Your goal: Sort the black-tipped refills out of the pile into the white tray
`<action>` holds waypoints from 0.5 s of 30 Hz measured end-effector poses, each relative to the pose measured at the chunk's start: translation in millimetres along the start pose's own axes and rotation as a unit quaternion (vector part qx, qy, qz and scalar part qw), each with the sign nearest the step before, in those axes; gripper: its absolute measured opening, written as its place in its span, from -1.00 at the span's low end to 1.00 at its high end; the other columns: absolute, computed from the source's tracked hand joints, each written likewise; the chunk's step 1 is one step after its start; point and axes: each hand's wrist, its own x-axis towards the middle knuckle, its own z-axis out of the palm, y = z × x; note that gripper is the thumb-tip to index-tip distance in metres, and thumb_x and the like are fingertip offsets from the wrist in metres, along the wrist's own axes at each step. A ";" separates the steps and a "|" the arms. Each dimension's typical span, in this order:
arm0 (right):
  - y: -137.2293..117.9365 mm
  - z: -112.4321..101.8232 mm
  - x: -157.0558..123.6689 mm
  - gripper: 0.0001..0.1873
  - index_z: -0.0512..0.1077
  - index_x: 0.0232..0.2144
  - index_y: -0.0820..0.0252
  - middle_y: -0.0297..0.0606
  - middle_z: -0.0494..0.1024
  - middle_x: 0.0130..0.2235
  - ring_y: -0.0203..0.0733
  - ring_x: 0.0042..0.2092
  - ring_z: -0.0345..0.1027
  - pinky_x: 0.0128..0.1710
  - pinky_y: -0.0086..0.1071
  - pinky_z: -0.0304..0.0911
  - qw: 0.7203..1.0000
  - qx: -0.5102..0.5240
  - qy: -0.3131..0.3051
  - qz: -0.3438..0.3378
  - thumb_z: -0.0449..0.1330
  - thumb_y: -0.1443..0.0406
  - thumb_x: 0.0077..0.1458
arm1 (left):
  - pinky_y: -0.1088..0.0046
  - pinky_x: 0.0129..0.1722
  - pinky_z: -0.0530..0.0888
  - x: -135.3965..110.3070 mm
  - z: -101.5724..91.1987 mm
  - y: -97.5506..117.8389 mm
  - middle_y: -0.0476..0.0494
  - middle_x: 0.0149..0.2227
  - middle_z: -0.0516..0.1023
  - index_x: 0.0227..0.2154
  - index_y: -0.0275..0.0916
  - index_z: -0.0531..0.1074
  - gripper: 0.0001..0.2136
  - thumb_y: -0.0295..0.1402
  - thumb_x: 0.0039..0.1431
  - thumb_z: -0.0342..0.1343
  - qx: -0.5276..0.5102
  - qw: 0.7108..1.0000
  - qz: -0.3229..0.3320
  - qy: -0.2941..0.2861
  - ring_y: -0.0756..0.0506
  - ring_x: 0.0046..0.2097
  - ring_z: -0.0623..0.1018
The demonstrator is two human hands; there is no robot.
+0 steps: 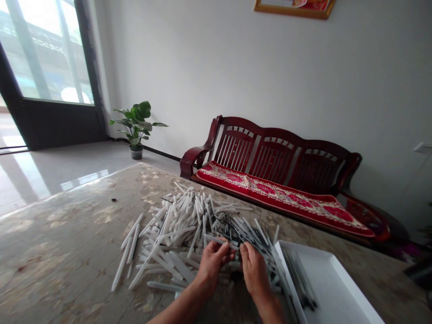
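Observation:
Between the thumb and fingers of my left hand (213,260) is a slim whitish plastic tube (214,239), slanting slightly down to the right. My right hand (253,266) is closed in a pinch at the tube's right end; what its fingertips hold is too small to tell. Both hands are close together over the near side of a loose heap of whitish translucent tubes (178,216). Thin black rods (232,227) lie mixed among the tubes just beyond my hands. My palms and wrists hide part of the heap.
Right of my hands, a shallow white box (337,283) holds several dark-filled slim tubes (302,281) along its left side. A patterned tabletop (67,261) carries everything. Beyond it stand a dark red wooden bench (270,153) with a red floral runner (286,195) and a potted plant (136,126).

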 end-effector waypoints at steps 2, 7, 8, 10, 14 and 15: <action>-2.3 -2.9 -0.2 -0.49 0.39 -0.40 0.08 -0.27 0.55 -0.42 -0.17 -0.38 0.43 -0.35 -0.40 0.24 1.000 0.015 -0.010 -0.003 -0.17 -0.04 0.35 | 0.44 -0.36 0.53 0.0 0.5 1.3 -0.08 -0.48 0.60 -0.45 -0.28 0.49 -0.52 -0.14 -0.41 0.54 0.000 1.000 0.000 0.004 -0.05 -0.43 0.58; -2.0 -1.9 0.4 -0.50 0.37 -0.48 0.08 -0.28 0.51 -0.49 -0.15 -0.43 0.40 -0.40 -0.38 0.20 1.000 0.026 -0.009 0.004 -0.11 -0.05 0.32 | 0.44 -0.37 0.53 0.5 -0.1 0.7 -0.10 -0.47 0.61 -0.45 -0.29 0.49 -0.53 -0.15 -0.39 0.54 0.004 1.000 0.001 -0.009 -0.06 -0.42 0.59; -1.3 -1.2 0.7 -0.47 0.36 -0.50 0.07 -0.28 0.49 -0.52 -0.14 -0.45 0.39 -0.42 -0.37 0.20 0.999 0.034 -0.015 0.016 -0.13 -0.05 0.32 | 0.44 -0.38 0.53 0.7 -0.4 0.0 -0.09 -0.48 0.61 -0.46 -0.29 0.49 -0.53 -0.15 -0.40 0.54 0.004 1.000 0.002 -0.010 -0.06 -0.43 0.59; -0.3 -0.7 0.8 -0.43 0.37 -0.51 0.07 -0.28 0.49 -0.54 -0.13 -0.46 0.39 -0.44 -0.36 0.20 0.997 0.057 -0.027 0.036 -0.18 -0.06 0.33 | 0.42 -0.37 0.54 1.3 -0.9 -1.1 -0.09 -0.48 0.60 -0.45 -0.29 0.49 -0.53 -0.14 -0.40 0.53 0.008 1.000 0.006 -0.006 -0.08 -0.42 0.60; -1.8 -2.0 -0.2 -0.51 0.38 -0.43 0.08 -0.31 0.51 -0.48 -0.17 -0.44 0.38 -0.44 -0.39 0.22 0.996 0.081 -0.024 0.027 -0.12 -0.05 0.32 | 0.40 -0.37 0.54 2.0 -1.0 -2.1 -0.10 -0.49 0.60 -0.46 -0.29 0.49 -0.53 -0.12 -0.39 0.53 0.016 1.000 0.010 -0.002 -0.11 -0.41 0.61; -2.3 -2.3 -0.3 -0.55 0.38 -0.42 0.08 -0.33 0.50 -0.48 -0.18 -0.44 0.37 -0.44 -0.40 0.22 0.996 0.079 -0.017 0.020 -0.07 -0.05 0.30 | 0.40 -0.36 0.54 1.9 -0.9 -2.3 -0.10 -0.48 0.60 -0.46 -0.29 0.49 -0.53 -0.12 -0.39 0.53 0.016 1.000 0.010 -0.004 -0.11 -0.41 0.61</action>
